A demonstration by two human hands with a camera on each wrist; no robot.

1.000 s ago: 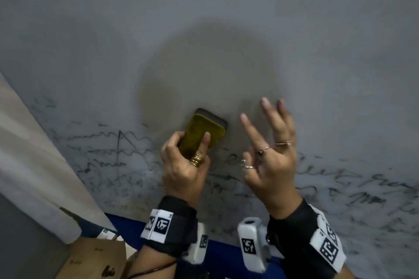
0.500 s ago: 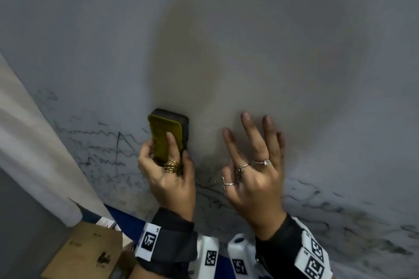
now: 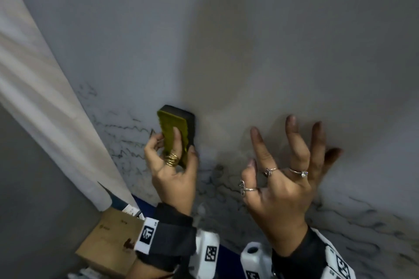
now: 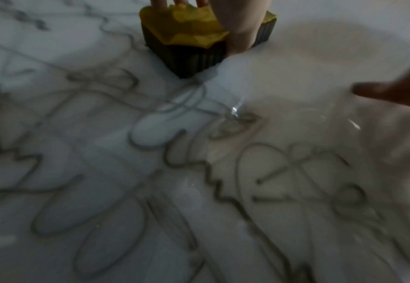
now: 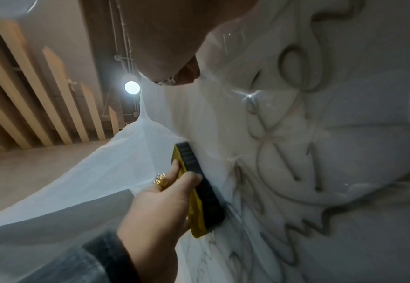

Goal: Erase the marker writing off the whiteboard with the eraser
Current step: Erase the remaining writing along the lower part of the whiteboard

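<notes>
Far left, a pale curtain point(image 3: 45, 88) hangs beside the whiteboard point(image 3: 249, 29), with a cardboard box point(image 3: 108, 240) below it on the floor. The marker writing point(image 3: 122, 129) — thin, smudged black scribble — runs across the board's lower band; the upper area looks wiped. The eraser point(image 3: 178, 131), a block with a yellow back and a dark felt face, stands upright with its felt flat against the board, just above the remaining script. The left hand point(image 3: 174, 172) grips it by the long edges: thumb on the right edge, one finger laid along the yellow back, the others curled at the left edge.

Judged from its look, the block is light and stiff in the back, soft and compressible at the felt — so a hold on the two long sides with a finger pressing the back should spread pressure evenly; gripping the felt itself would likely soil the fingers and lift a corner. The glossy board seems slippery under felt, favouring firm, flat strokes.

To the right, the right hand point(image 3: 285, 183) is spread wide, holding nothing, its fingertips point(image 3: 291, 120) at the board; whether they bear weight cannot be told.
</notes>
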